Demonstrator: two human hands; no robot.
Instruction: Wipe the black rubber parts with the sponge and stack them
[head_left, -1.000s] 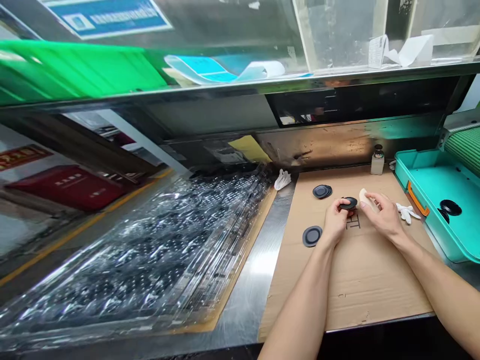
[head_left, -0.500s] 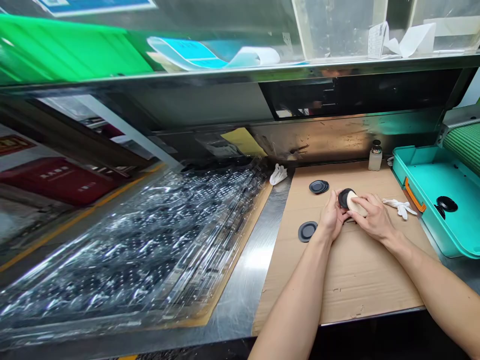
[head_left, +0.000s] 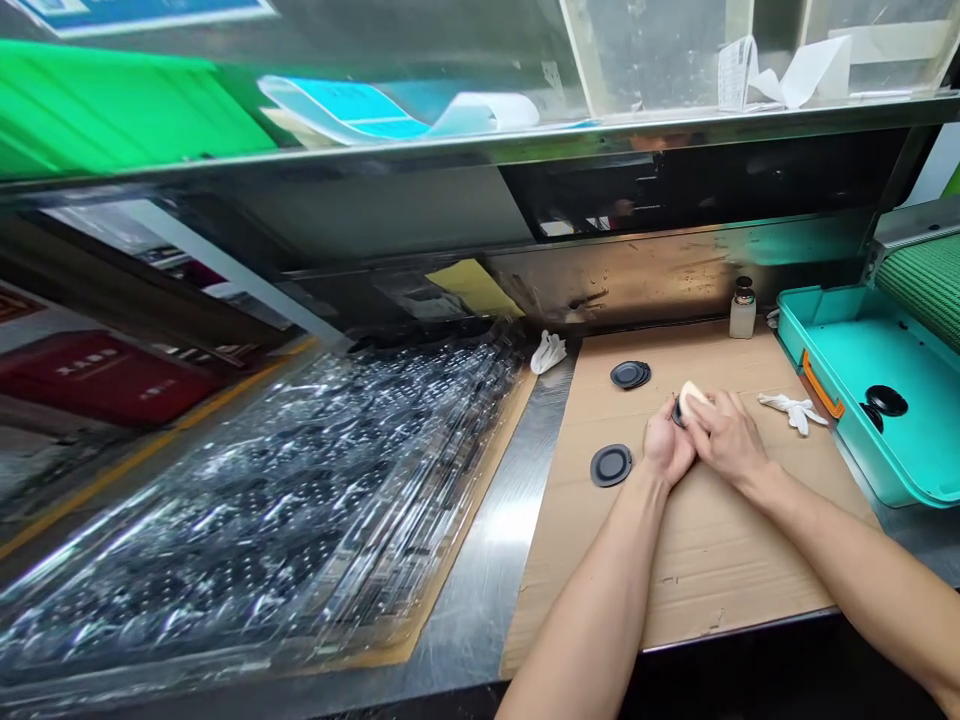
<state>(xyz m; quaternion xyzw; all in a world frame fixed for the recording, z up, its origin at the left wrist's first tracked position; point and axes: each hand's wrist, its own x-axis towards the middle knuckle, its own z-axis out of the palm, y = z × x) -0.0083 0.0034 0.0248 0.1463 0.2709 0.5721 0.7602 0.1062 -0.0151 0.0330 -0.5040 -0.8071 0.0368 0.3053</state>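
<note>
Over the cardboard sheet (head_left: 690,570), my left hand (head_left: 667,440) is closed round a black round part (head_left: 678,412), which is mostly hidden by the fingers. My right hand (head_left: 724,435) grips a cream-coloured pad (head_left: 694,395) and presses it against the black part. A small stack of black discs (head_left: 630,375) lies on the cardboard beyond my left hand. Nearer and to the left of that hand rests another black disc (head_left: 611,465). White cloth or gloves (head_left: 795,412) lie to the right of my right hand.
Clear plastic trays (head_left: 285,480) cover the left side of the metal table (head_left: 495,530). A small bottle (head_left: 742,310) stands at the back. On the right is a teal bin (head_left: 915,440) holding black round parts (head_left: 886,400). A metal shelf edge (head_left: 465,150) crosses above.
My right hand has shifted and turned the cream pad over the black part, which is now more covered. The whole view has moved slightly.
</note>
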